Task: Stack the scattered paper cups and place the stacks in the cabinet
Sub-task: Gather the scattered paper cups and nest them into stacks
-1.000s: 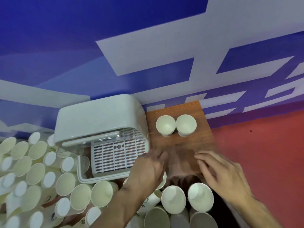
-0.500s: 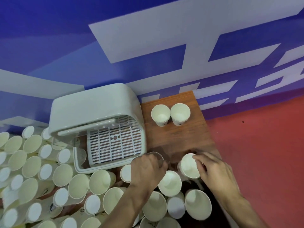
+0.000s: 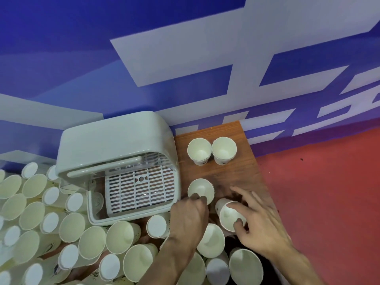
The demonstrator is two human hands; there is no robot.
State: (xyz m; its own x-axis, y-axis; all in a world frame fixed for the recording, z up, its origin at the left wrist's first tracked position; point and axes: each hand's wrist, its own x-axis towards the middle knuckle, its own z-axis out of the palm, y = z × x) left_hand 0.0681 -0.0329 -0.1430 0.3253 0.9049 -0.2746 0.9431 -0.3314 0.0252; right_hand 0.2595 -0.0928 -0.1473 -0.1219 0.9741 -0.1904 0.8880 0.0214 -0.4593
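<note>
- The step in hand looks like gathering: the person is picking single paper cups out of the scattered heap [image 3: 82, 239] and setting them upright on the bare end of the wooden table [image 3: 242, 173], ready to be nested.
- Two upright cups [image 3: 211, 151] stand side by side, touching, at the far end of the table, to the right of the white cabinet [image 3: 115, 145], whose lid is raised over an empty slatted tray [image 3: 139, 188].
- The left hand [image 3: 189, 219] pinches the near rim of an upright cup [image 3: 200, 189] just beside the cabinet's right wall; its fingers [image 3: 197, 197] are nearly closed on the rim.
- The right hand [image 3: 263, 229] holds a tilted cup [image 3: 230, 214], mouth turned toward the camera, with the thumb on the rim and the fingers spread loosely behind it.
- The two held cups are near each other but apart.
- The next move probably calls for righting the tilted cup and dropping it squarely into the upright one while the left hand steadies it.
- No stack is in the cabinet yet, and most cups lie loose to the left and front, so the task is at an early stage.
</note>
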